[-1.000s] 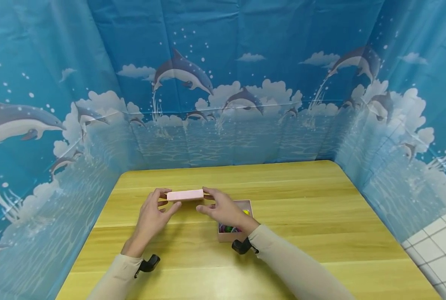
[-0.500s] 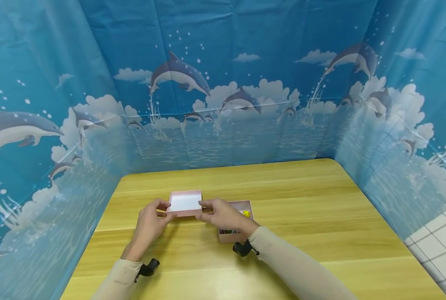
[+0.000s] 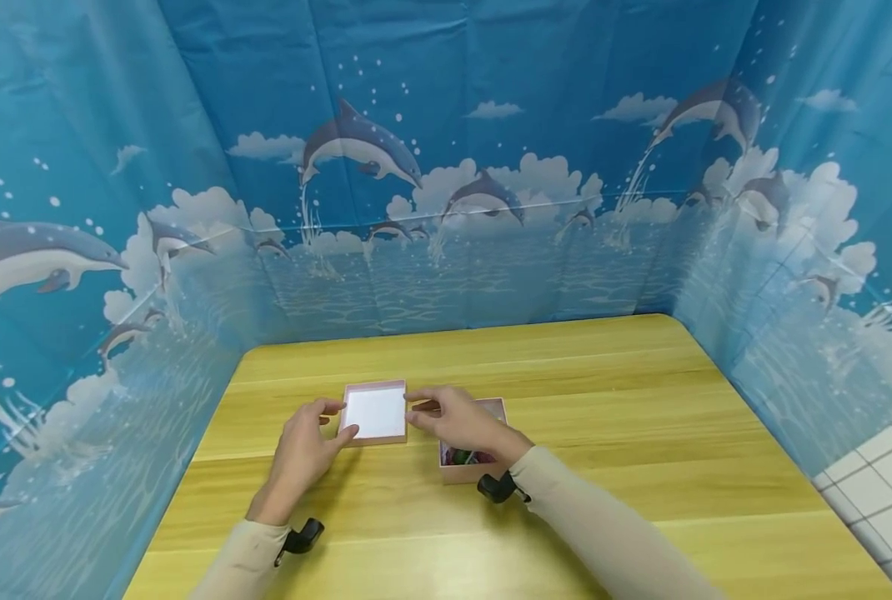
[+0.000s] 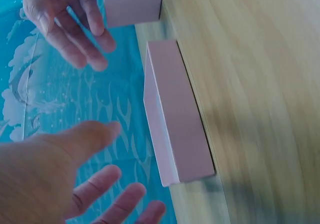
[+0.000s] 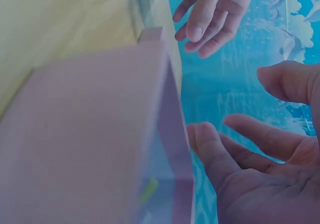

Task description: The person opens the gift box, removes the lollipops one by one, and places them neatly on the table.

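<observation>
1. Head view: the shallow pink box (image 3: 374, 412) is sitting flat on the yellow bench (image 3: 603, 400), and its white inside is facing up.
2. The left hand (image 3: 303, 450) is hovering just beside the left side of the shallow pink box. Its fingers are spreading apart, loose, and it is gripping nothing.
3. The right hand (image 3: 457, 417) is hovering just to the right of the shallow pink box. It is loose too, with its fingers pointing out and grasping nothing.
4. I cannot tell if any fingertip is brushing the edge of the shallow pink box.
5. The deeper pink box (image 3: 463, 474) is standing to the right of the shallow pink box, a little nearer the camera. The right hand is hiding part of it.
6. Small coloured things (image 3: 461, 457) are lying inside the deeper pink box; a dark green one is showing.
7. Pale sleeves (image 3: 603, 525) are covering both arms, on the near side of the shallow pink box. A black gadget (image 3: 303, 536) is poking out at each wrist.
8. The blue dolphin curtain (image 3: 453, 283) is hanging behind the shallow pink box. White tiles (image 3: 881, 475) are showing far to its right.
</observation>
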Action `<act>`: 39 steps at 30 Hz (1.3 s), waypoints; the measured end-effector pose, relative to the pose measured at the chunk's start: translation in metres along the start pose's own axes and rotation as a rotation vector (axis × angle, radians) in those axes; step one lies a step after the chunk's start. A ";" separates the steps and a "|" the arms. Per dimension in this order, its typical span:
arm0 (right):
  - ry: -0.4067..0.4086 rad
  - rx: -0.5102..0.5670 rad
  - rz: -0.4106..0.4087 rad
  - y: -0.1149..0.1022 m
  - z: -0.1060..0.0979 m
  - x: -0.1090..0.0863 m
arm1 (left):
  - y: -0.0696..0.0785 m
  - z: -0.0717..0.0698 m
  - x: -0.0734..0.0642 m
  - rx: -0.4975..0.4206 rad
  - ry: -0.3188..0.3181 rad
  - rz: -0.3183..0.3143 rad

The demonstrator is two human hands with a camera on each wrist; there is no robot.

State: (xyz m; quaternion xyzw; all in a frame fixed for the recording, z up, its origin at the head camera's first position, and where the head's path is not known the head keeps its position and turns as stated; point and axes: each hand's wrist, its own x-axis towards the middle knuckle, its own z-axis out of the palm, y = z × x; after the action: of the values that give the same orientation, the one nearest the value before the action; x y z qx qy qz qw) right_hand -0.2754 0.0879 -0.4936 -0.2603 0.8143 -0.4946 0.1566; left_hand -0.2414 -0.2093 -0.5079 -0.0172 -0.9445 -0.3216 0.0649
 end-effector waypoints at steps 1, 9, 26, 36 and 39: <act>0.007 -0.011 -0.008 -0.001 -0.003 -0.001 | 0.002 0.001 -0.001 -0.007 0.002 0.018; 0.032 -0.138 -0.056 -0.004 -0.026 -0.008 | 0.019 0.018 -0.004 -0.100 -0.051 0.157; -0.114 -0.440 -0.148 0.012 -0.071 -0.022 | 0.062 0.058 -0.007 -0.081 -0.320 0.330; -0.231 -0.533 -0.148 0.012 -0.078 -0.024 | 0.076 0.074 -0.002 -0.076 -0.386 0.364; -0.267 -0.595 -0.156 0.011 -0.076 -0.022 | 0.077 0.077 -0.002 -0.093 -0.401 0.356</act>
State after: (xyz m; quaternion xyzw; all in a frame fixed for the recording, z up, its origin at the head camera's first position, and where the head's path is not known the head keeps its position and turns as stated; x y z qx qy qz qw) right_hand -0.2995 0.1602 -0.4683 -0.4188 0.8728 -0.2074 0.1407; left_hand -0.2427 -0.1016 -0.5216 -0.2493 -0.9048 -0.3383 -0.0690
